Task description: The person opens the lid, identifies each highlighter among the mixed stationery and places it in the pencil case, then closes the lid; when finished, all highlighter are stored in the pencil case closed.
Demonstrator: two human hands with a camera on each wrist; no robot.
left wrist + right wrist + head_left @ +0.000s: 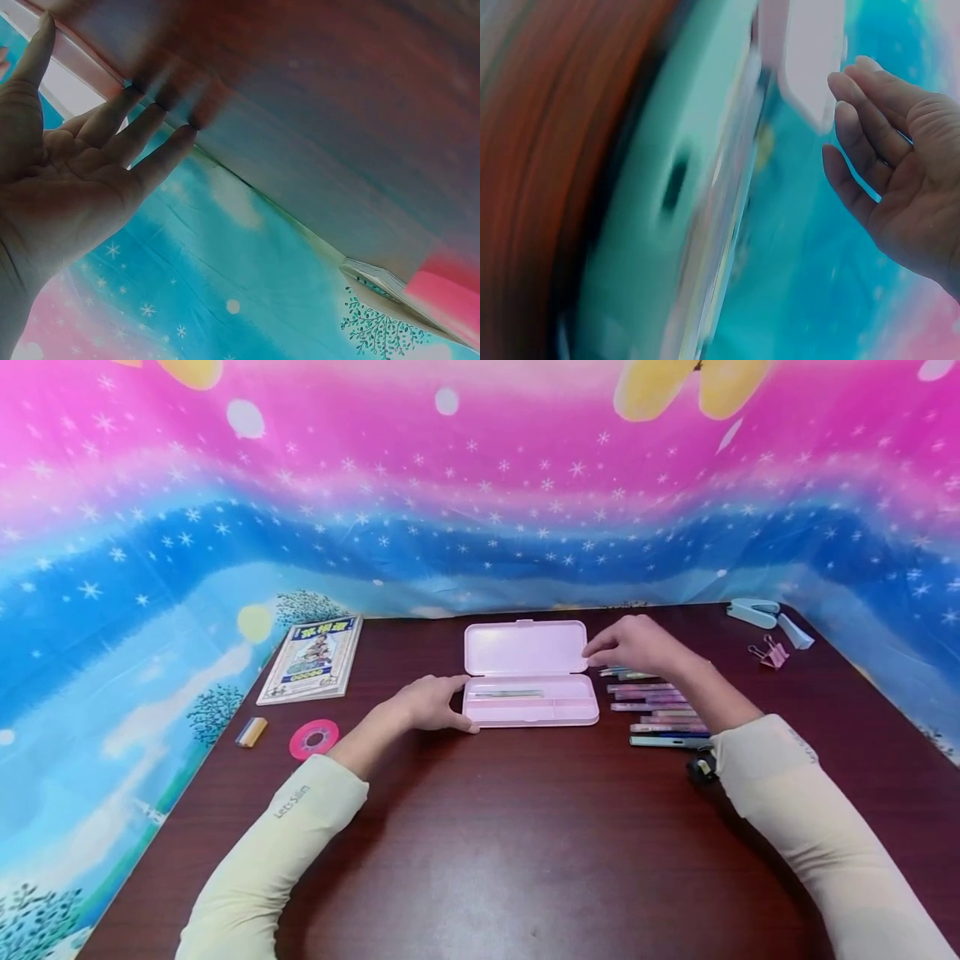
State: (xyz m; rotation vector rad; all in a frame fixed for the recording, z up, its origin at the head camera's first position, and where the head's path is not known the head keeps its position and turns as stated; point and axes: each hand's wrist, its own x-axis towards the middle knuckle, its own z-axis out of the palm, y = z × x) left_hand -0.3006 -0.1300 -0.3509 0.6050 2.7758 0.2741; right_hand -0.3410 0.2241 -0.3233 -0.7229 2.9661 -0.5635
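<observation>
A pink pencil case [531, 713] lies on the table with its lid [525, 648] swung back. One slim pen [506, 693] is in its long rear compartment. My left hand [429, 703] rests at the case's left end, thumb by the front corner and fingers by the hinge side. In the left wrist view that hand [75, 161] has its fingers spread. At the lid's right edge is my right hand [637, 647], fingertips right by the rim. The right wrist view shows this hand [907, 161] with gently bent fingers and nothing between them.
Several pens [660, 706] lie right of the case, with a black object [702, 767] by the right sleeve. Further right are a stapler [753, 612], a white item [795, 632] and a pink binder clip [770, 652]. Leftward are a book [311, 662], pink tape [313, 739] and an eraser [251, 732].
</observation>
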